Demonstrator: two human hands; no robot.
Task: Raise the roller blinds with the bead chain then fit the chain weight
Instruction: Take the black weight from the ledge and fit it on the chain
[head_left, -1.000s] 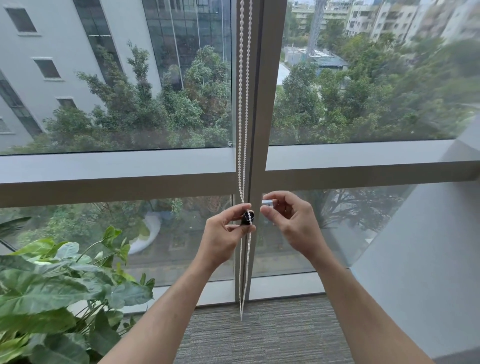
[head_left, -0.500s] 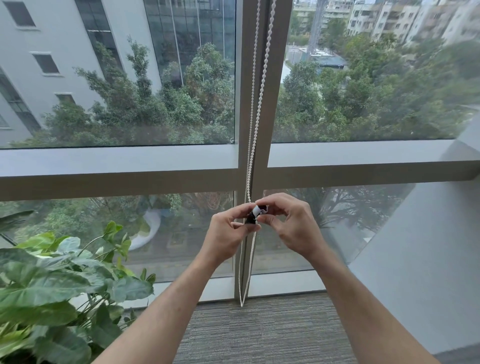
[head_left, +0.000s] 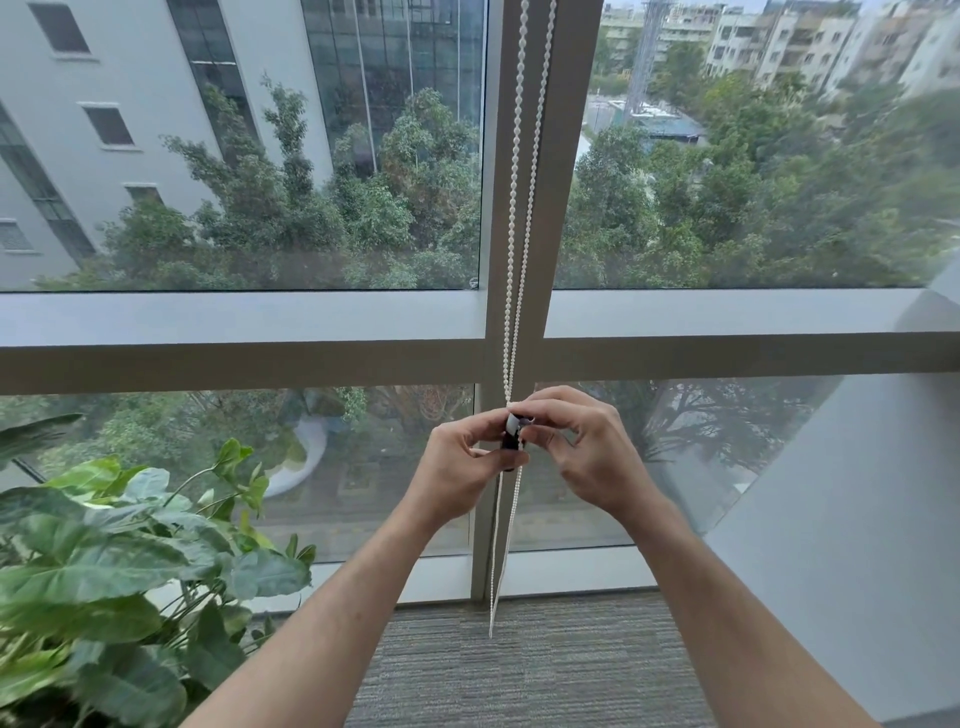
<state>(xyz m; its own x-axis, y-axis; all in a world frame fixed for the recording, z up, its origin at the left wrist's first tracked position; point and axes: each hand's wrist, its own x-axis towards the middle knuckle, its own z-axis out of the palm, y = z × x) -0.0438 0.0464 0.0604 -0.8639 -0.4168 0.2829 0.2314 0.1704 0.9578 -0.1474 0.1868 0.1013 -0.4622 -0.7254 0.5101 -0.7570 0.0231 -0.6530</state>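
Note:
A white bead chain (head_left: 521, 208) hangs as a double strand in front of the window's vertical mullion, its loop ending just above the carpet. At chest height both hands meet on it. My left hand (head_left: 460, 462) pinches a small black chain weight (head_left: 511, 446) against the strands. My right hand (head_left: 582, 447) presses a small white piece (head_left: 513, 423) onto the top of the black weight. Fingers hide most of the weight. No blind fabric shows in the frame.
A large leafy plant (head_left: 104, 561) stands at the lower left, close to my left forearm. A grey wall (head_left: 852, 519) angles in on the right. Grey carpet (head_left: 519, 670) lies below the window frame (head_left: 239, 358).
My right hand, which held the white piece apart from the chain, has come left and joined my left hand at the black weight. The view has tilted slightly.

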